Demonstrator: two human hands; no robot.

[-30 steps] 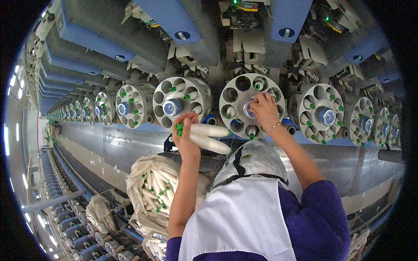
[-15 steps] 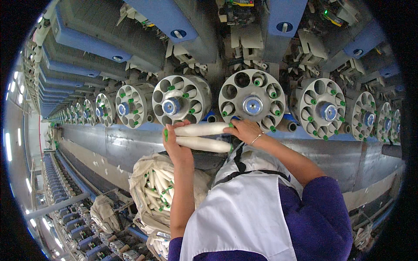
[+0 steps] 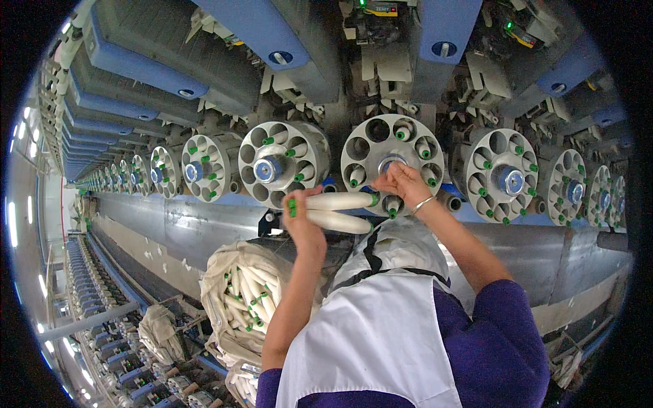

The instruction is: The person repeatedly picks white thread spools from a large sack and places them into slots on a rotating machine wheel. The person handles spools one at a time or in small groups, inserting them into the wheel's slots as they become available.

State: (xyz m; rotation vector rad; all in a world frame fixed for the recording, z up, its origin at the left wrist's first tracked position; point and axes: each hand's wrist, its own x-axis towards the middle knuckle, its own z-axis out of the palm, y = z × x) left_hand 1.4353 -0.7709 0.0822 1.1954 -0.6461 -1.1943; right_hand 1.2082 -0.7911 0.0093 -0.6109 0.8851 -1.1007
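Observation:
Two white yarn bobbins with green ends, an upper one [image 3: 338, 200] and a lower one [image 3: 338, 221], lie nearly side by side in my left hand [image 3: 304, 216]. The fingers close around their left ends, while the right ends stick out free below a round magazine [image 3: 369, 150]. My right hand [image 3: 403, 185] is raised in front of that magazine's hub, fingertips drawn together. Whether a thread is pinched there is too small to make out. Several of the magazine's round pockets hold green-tipped bobbins; a few at the upper left look dark.
Similar magazines stand in a row on both sides, among them one on the left [image 3: 248, 146] and one on the right [image 3: 495, 139]. Blue machine arms [image 3: 445, 30] jut out overhead. Below my left forearm sits a cloth sack [image 3: 216, 272] full of bobbins. A metal panel [image 3: 503, 248] runs under the row.
My right hand has left the right end of the upper bobbin and risen to the magazine's hub. My left hand has shifted right with both bobbins.

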